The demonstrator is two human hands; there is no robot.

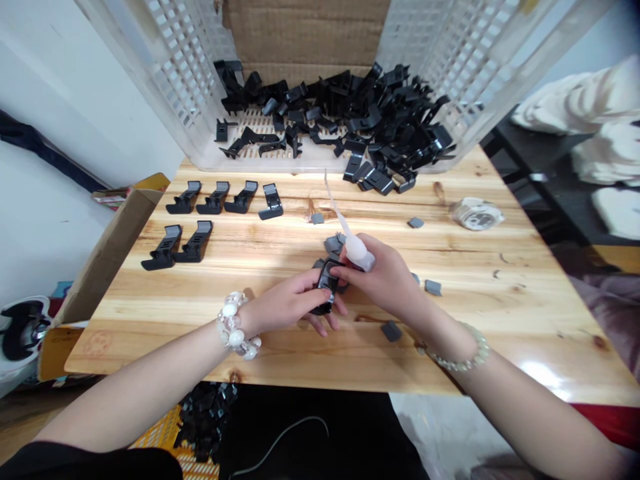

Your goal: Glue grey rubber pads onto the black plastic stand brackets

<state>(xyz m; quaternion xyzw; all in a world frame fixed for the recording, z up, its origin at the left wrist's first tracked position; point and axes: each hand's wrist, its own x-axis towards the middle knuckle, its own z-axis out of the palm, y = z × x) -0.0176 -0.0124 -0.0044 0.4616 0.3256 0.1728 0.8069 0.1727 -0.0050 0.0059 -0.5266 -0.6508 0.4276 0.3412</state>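
A black plastic bracket point(327, 283) is held over the middle of the wooden table by my left hand point(295, 300), thumb on top and fingers beneath. My right hand point(383, 270) is closed around a small white glue bottle point(359, 252) whose long thin nozzle points away from me. The right thumb and fingertips also touch the bracket's upper end. Beyond the hands lies a small pile of grey pads point(334, 243), partly hidden. More loose pads lie close by, among them a dark one point(391, 331) and a grey one point(433, 287).
Several black brackets point(214, 198) stand in two rows at the left. A white plastic crate point(187, 127) lies on its side at the back, with many black brackets point(370, 120) spilling out. A tape roll point(477, 214) sits at the right. Below the table is a yellow basket point(163, 427).
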